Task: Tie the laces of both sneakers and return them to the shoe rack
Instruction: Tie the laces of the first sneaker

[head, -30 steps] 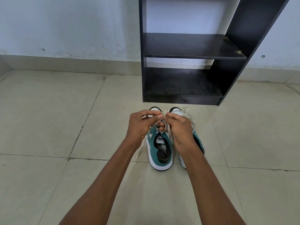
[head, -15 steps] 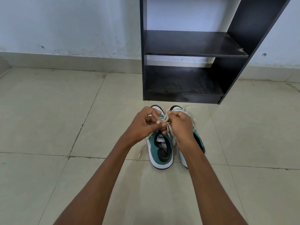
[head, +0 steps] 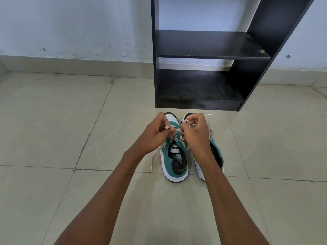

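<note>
Left hand (head: 155, 132) and right hand (head: 193, 132) each pinch the cream flat laces (head: 174, 132) of the teal suede, white-soled left sneaker (head: 174, 161); right sneaker (head: 216, 152) just beside it.

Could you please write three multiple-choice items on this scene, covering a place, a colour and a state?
1. Where do the two teal-and-white sneakers stand?
A. On the rack's lower shelf
B. On the tiled floor before the rack
C. On the rack's upper shelf

2. What colour is the shoe rack?
A. White
B. Red
C. Black

3. What are the hands doing?
A. Both pinch the left sneaker's laces
B. Both rest flat on the floor
C. One lifts a sneaker

Answers:
1 B: the left teal-and-white sneaker and the right one sit on the tiled floor.
2 C: the black wooden shoe rack is dark throughout.
3 A: left hand and right hand grip the cream laces.
</note>
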